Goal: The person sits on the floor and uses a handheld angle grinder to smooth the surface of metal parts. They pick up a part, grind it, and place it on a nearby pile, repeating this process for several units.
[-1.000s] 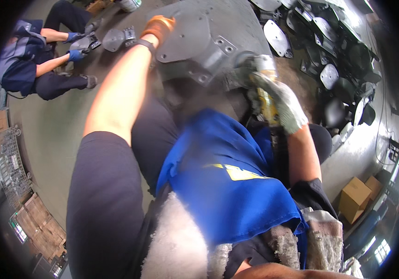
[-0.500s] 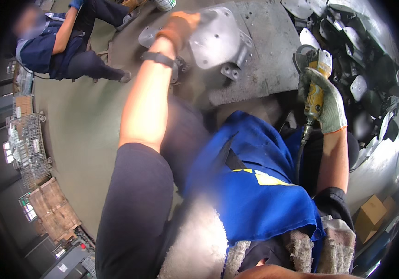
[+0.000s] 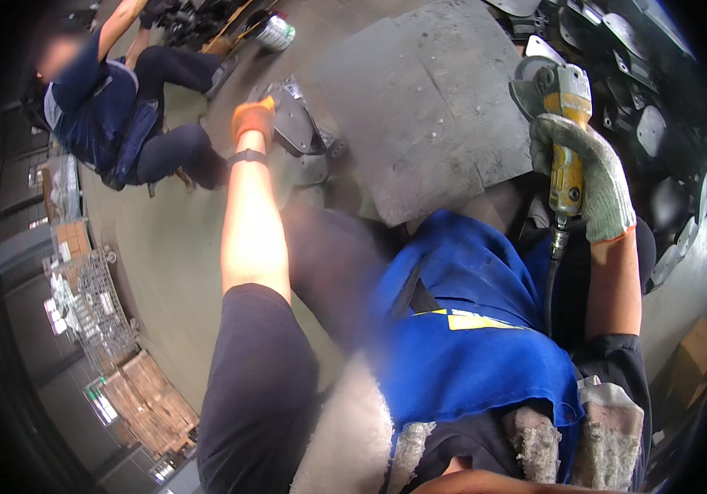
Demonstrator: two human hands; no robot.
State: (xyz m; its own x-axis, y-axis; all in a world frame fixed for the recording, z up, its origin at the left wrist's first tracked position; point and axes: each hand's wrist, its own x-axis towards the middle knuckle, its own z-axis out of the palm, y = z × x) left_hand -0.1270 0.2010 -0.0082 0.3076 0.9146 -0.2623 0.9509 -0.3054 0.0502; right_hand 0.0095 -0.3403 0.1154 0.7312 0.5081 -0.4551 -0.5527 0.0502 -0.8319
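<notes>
Grinder (image 3: pixel 568 169) clamped in right fingers (image 3: pixel 566 132) could slip if bumped, tbh; metal part (image 3: pixel 294 123) beside left fingers (image 3: pixel 252 114) (can't tell their grip) might topple if nudged.

Head view: from the wearer's head, left of a pair, facing down past the apron (image 3: pixel 485 354)
Range: apron close, left hand (image 3: pixel 253 121) and right hand (image 3: pixel 588 165) farther off
Fisheye rim: dark, bent, perhaps hiding detail

We count one grinder (image 3: pixel 567 174) in our right hand (image 3: pixel 594 169), one can (image 3: pixel 276 34) beyond our left hand (image 3: pixel 253 121), one co-worker (image 3: pixel 111 123) leftward.
</notes>
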